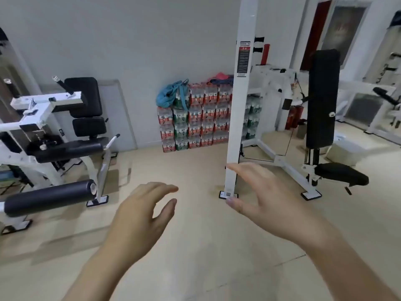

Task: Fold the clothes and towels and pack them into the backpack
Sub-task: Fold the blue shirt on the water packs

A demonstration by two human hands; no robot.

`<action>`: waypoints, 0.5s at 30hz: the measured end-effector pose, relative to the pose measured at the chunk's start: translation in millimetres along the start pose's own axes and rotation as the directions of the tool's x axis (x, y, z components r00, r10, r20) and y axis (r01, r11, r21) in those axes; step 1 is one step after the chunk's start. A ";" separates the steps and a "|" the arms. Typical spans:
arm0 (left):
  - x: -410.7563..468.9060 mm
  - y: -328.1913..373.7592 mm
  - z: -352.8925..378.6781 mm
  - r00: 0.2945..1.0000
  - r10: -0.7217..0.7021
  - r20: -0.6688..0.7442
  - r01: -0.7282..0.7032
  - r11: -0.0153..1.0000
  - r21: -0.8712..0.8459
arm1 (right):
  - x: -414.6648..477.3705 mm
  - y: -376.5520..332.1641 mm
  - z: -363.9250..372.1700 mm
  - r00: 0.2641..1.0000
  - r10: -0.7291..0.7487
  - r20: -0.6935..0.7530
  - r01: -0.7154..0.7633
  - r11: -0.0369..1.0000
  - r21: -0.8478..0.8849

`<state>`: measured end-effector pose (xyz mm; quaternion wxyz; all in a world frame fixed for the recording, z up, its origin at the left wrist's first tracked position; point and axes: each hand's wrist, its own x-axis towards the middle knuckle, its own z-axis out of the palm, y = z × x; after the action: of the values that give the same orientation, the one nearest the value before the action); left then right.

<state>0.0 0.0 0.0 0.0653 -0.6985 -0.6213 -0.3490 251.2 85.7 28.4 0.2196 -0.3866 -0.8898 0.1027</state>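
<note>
- Nearest, the left hand (141,216) at 7 o'clock and the right hand (267,198) at 5 o'clock hover over the floor (195,257), fingers loosely spread, holding nothing.
- Far off toward 12 o'clock, a teal bag (171,95) (possibly the backpack) and pink clothes (219,77) sit bunched atop stacked bottle packs (195,118).
- By my reading nothing is folded or packed yet.

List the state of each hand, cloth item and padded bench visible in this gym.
Left hand, open, holding nothing.
Right hand, open, holding nothing.
Teal cloth bundle, slumped unfolded atop the stacked shrink-wrapped bottle packs.
Pink cloth, crumpled on the same stack.
Black padded bench back, raised upright.
</note>
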 end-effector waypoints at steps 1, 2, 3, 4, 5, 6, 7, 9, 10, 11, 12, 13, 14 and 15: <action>10.1 -21.0 2.7 0.997 -0.080 -0.008 0.079 0.995 -0.067 | 19.3 1.9 15.5 0.998 0.053 -0.019 -0.052 0.995 0.084; 20.9 -37.7 2.8 0.983 -0.180 0.020 0.181 0.976 -0.122 | 37.4 2.8 27.8 0.991 0.131 -0.037 -0.122 0.975 0.184; 31.8 -57.6 8.2 0.970 -0.241 0.028 0.242 0.952 -0.189 | 54.7 5.8 43.0 0.981 0.187 -0.058 -0.164 0.948 0.273; 44.4 -73.2 10.5 0.942 -0.329 0.061 0.333 0.907 -0.256 | 71.0 5.1 55.8 0.969 0.245 -0.044 -0.213 0.907 0.363; 56.5 -91.8 16.9 0.913 -0.395 0.097 0.402 0.842 -0.359 | 88.9 8.2 69.3 0.955 0.293 -0.046 -0.243 0.861 0.447; 69.7 -106.5 21.0 0.871 -0.466 0.154 0.480 0.743 -0.467 | 107.4 9.9 80.5 0.939 0.343 -0.031 -0.277 0.805 0.525; 82.4 -121.2 26.8 0.830 -0.517 0.209 0.533 0.624 -0.572 | 125.1 11.7 91.3 0.921 0.389 -0.005 -0.305 0.731 0.610; 107.6 -148.3 41.3 0.761 -0.579 0.293 0.590 0.429 -0.684 | 160.3 16.4 110.9 0.881 0.467 0.068 -0.341 0.530 0.777; 120.9 -162.7 50.4 0.742 -0.596 0.306 0.601 0.388 -0.699 | 178.9 21.2 119.6 0.856 0.503 0.118 -0.347 0.392 0.852; 135.3 -176.6 60.4 0.733 -0.605 0.311 0.604 0.368 -0.707 | 198.7 27.8 128.1 0.831 0.530 0.171 -0.342 0.243 0.908; 150.6 -188.7 69.8 0.725 -0.613 0.314 0.604 0.347 -0.717 | 218.5 34.8 136.2 0.809 0.546 0.216 -0.324 0.107 0.940; 165.8 -202.1 81.0 0.715 -0.618 0.327 0.609 0.323 -0.724 | 237.9 44.1 145.2 0.790 0.561 0.248 -0.304 0.007 0.953; 181.5 -215.0 92.7 0.699 -0.626 0.346 0.620 0.290 -0.729 | 257.2 53.9 154.3 0.774 0.575 0.265 -0.289 -0.053 0.956; 198.1 -229.1 105.4 0.687 -0.629 0.363 0.630 0.266 -0.730 | 277.1 64.7 163.5 0.762 0.588 0.272 -0.276 -0.084 0.957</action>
<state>-169.6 268.5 -44.6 -0.4068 -0.3402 -0.6105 -0.5884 48.3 330.7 -52.4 0.4735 -0.4130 -0.3737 0.6823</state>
